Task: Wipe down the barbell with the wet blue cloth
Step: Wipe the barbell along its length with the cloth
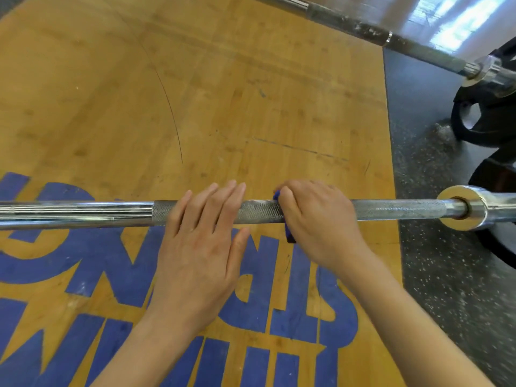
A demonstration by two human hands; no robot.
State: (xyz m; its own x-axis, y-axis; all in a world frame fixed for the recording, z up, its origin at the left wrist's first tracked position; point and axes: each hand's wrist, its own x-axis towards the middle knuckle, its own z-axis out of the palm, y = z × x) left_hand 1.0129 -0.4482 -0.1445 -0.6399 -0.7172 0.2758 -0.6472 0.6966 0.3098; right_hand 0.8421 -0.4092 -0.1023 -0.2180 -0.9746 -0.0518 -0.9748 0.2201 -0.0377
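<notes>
Wiping the barbell [259,212] knurl.
My right hand [315,219] pinches the blue cloth [280,201]; left hand [201,241] rests spread. The wet shaft may roll.

Barbell [391,209] runs across the wooden platform [251,93] with blue lettering. Left hand [201,241] lies flat on the knurled part, fingers [220,199] straight. Right hand [315,219] just beside it grips the blue cloth [289,233] round the bar — second bar [349,26] along the far edge.
</notes>
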